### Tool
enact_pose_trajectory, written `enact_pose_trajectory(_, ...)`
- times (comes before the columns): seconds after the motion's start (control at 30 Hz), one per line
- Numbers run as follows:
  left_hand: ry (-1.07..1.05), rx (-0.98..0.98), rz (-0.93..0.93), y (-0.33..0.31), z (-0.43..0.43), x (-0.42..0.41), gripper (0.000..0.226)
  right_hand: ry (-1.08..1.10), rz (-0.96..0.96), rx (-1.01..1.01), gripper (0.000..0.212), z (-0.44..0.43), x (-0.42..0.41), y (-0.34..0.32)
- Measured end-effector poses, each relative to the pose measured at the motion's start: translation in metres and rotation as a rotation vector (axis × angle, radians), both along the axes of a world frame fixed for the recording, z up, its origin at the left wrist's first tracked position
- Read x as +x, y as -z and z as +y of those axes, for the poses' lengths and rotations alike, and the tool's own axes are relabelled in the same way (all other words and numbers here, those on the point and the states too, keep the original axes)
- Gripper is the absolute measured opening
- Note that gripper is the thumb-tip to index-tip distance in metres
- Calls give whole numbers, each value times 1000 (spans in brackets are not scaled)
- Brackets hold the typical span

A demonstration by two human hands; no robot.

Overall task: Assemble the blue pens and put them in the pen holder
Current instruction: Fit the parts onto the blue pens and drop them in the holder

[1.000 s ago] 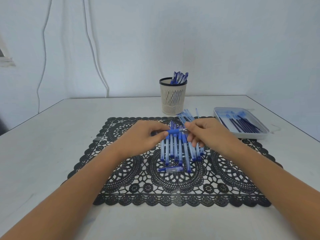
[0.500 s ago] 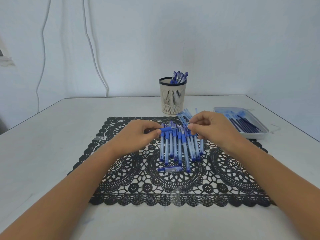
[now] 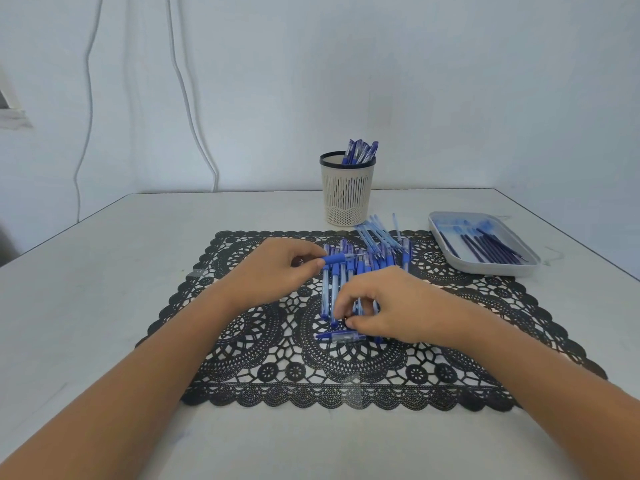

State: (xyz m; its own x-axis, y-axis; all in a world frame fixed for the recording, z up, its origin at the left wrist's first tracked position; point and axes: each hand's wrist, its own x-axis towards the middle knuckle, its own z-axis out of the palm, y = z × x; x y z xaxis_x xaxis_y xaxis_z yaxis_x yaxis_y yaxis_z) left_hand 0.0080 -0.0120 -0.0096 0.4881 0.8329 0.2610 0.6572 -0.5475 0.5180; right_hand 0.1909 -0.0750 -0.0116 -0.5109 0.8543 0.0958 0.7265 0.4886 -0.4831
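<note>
A person's two bare forearms reach forward over a white counter on which a black lace mat lies.

At the middle of the mat lies a row of blue pens, side by side, their lengths running from the near side of the mat to the far side. At the mat's far edge lies a loose bunch of clear pen tubes.

The left hand is above the mat's centre, left of the row. Its thumb and fingers pinch one blue pen, held level and crosswise over the far ends of the row.

The right hand is over the near ends of the row, knuckles up, fingers curled down with thumb and fingertips drawn close together. Whether it holds anything cannot be told. Just under its fingertips, on the mat, lies a single blue pen cap, crosswise.

Just beyond the mat's far edge stands a cream slotted pen holder with a dark rim. A few finished pens stand in it, leaning right.

Off the mat's far right corner sits a shallow grey tray holding dark ink refills.
</note>
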Motion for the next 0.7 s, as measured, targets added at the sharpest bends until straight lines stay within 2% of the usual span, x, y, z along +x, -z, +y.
enact_pose_trajectory(0.17,1,8,-10,1,1,-1,21,45,103,-13,10,-1,5,-6)
enact_pose_trajectory(0.37,26,4,-31,0,-1,1,18,376,369,204,4,12,16,-7)
enact_pose_trajectory(0.5,61,-11,-67,1,-2,4,15,349,288,157,12,16,16,-1)
enact_pose_trajectory(0.7,45,27,-78,4,0,3,15,410,438,39,10,23,33,-4)
